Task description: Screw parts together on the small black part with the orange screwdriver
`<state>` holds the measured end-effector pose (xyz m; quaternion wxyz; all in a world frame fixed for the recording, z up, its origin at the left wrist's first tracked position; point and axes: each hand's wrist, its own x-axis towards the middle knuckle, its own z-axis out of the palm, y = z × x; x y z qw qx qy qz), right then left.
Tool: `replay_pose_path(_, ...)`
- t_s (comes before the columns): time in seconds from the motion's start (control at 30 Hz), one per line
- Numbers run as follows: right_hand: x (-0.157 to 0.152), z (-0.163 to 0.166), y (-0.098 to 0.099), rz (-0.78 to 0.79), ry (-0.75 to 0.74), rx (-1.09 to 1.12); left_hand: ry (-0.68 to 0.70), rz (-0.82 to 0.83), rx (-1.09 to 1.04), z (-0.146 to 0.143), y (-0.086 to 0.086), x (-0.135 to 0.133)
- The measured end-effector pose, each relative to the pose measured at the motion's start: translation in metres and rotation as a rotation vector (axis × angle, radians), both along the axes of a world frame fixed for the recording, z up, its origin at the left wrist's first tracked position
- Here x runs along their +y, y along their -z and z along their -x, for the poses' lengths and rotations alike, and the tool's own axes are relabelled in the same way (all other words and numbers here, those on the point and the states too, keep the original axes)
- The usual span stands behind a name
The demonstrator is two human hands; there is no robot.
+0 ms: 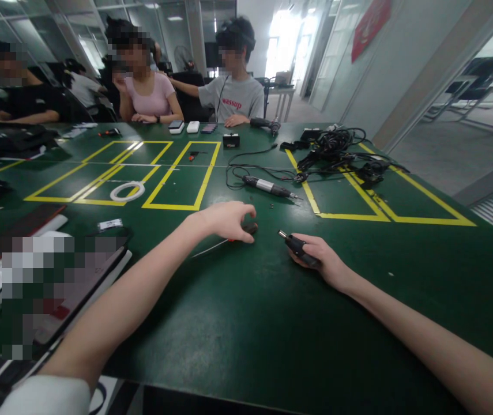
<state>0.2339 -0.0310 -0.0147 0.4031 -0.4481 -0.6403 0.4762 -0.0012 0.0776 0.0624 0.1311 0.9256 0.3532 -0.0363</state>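
Across the room, glass partitions are fronted by seated people; below them, the green desk is bounded by a near edge at the bottom of the view and by a right edge slanting away; a broad stretch of bare surface is left between both hands and the near edge, and another beyond the right forearm; by the right hand a black tool is held, its metal tip being pointed toward the left hand; the left hand is kept narrow, fingers and thumb being curved around a small gap; at its fingertips a dark item with a red part and a thin rod is partly covered; whether it is gripped cannot be told; beyond the hands, a silver-and-black cylindrical tool is laid near the yellow tape outlines; the right-hand outlines are overlaid by tangled black cables, whose separate ends cannot be made out; at the left, flat items are largely hidden by pixel blocks; the white sleeve is cut off below.
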Motion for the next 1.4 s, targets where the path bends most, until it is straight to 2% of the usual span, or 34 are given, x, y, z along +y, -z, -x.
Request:
replay_pose_path(0.1, 0.0, 0.005, -0.009, -0.042, -0.022, -0.052, 0.038, 0.097, 0.016, 0.0, 0.012, 0.007)
replay_pose_path(0.2, -0.003, 0.01, -0.015, -0.102, -0.051, -0.194, 0.088, 0.219, -0.061, 0.0, 0.01, 0.007)
replay_pose_path(0.3, -0.006, 0.013, -0.017, -0.173, -0.143, -0.3, 0.089, 0.331, -0.278, 0.005, -0.009, 0.004)
replay_pose_path(0.4, -0.007, 0.013, -0.015, -0.24, -0.205, -0.326, 0.072, 0.44, -0.602, 0.012, -0.032, -0.002)
replay_pose_path(0.5, -0.007, 0.007, -0.012, -0.293, -0.209, -0.354, 0.084, 0.414, -0.818, 0.012, -0.046, -0.013)
replay_pose_path(0.6, -0.008, -0.001, -0.018, -0.357, -0.095, -0.342, 0.102, 0.344, -0.948, 0.004, -0.049, -0.024)
replay_pose_path(0.73, -0.015, 0.002, -0.048, -0.514, 0.207, -0.18, 0.139, 0.219, -1.078, -0.01, -0.044, -0.045)
replay_pose_path(0.9, -0.026, 0.028, -0.087, -0.447, 0.249, -0.213, 0.175, 0.18, -1.096, -0.021, -0.043, -0.069)
replay_pose_path(1.03, -0.025, 0.04, -0.098, -0.467, 0.253, -0.274, 0.167, 0.247, -1.066, -0.015, -0.045, -0.059)
replay_pose_path(1.13, -0.022, 0.038, -0.1, -0.469, 0.234, -0.267, 0.288, 0.49, -0.919, -0.008, -0.032, -0.033)
replay_pose_path(1.23, -0.019, 0.035, -0.098, -0.451, 0.223, -0.256, 0.33, 0.635, -0.681, -0.01, -0.003, -0.011)
replay_pose_path(1.33, -0.016, 0.034, -0.094, -0.391, 0.192, -0.21, 0.362, 0.743, -0.505, -0.017, 0.029, -0.004)
replay_pose_path(1.4, -0.014, 0.034, -0.092, -0.358, 0.168, -0.172, 0.379, 0.834, -0.501, -0.02, 0.043, -0.005)
